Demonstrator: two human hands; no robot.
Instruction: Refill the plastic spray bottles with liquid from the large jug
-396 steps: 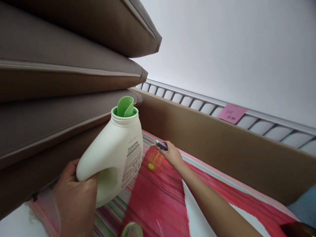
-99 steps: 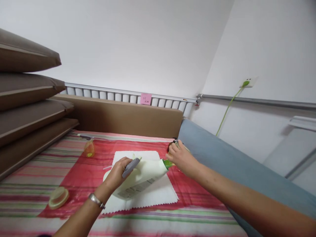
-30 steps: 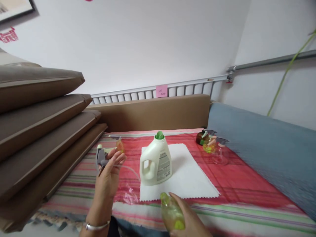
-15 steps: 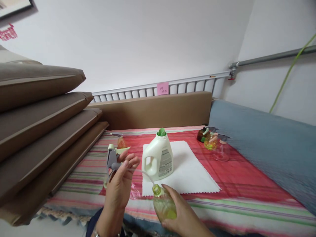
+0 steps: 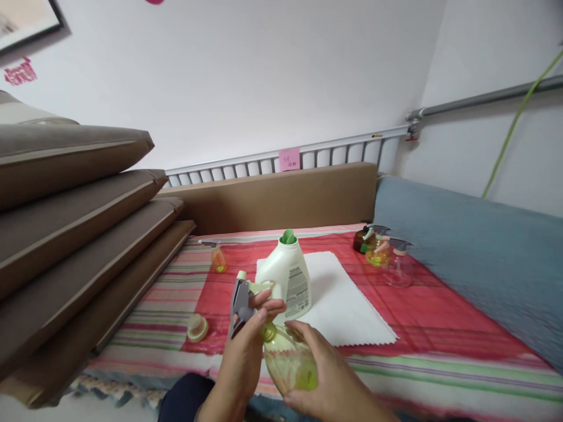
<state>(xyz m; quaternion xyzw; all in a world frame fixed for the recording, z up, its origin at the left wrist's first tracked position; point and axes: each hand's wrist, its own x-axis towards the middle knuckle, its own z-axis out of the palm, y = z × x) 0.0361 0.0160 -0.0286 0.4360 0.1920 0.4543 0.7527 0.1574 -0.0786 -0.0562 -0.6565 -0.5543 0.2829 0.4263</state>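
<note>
My left hand (image 5: 248, 340) is closed around a grey and pale-green spray trigger head (image 5: 240, 305), at the neck of a yellow-green clear bottle (image 5: 288, 363). My right hand (image 5: 323, 366) grips that bottle round its body; it is tilted, and some yellow-green liquid shows low inside. The trigger head sits at the bottle mouth, but my fingers hide whether it is threaded on. Just behind my hands stands a white detergent jug (image 5: 292, 275), uncapped, with a green spout. A pale round cap (image 5: 197, 327) lies to the left on the cloth.
The jug stands on a white cloth (image 5: 347, 299) over a red striped bedcover. An orange-tinted spray bottle (image 5: 218, 258) stands at the back left. Several spray bottles (image 5: 378, 249) stand at the right. Stacked brown cushions (image 5: 79, 234) line the left side; a blue-covered bolster (image 5: 466, 240) lies right.
My left hand has moved right with the spray trigger head, bringing it to the bottle mouth. The tube, visible outside before, is now mostly inside the bottle. The round cap has come into clear view.
</note>
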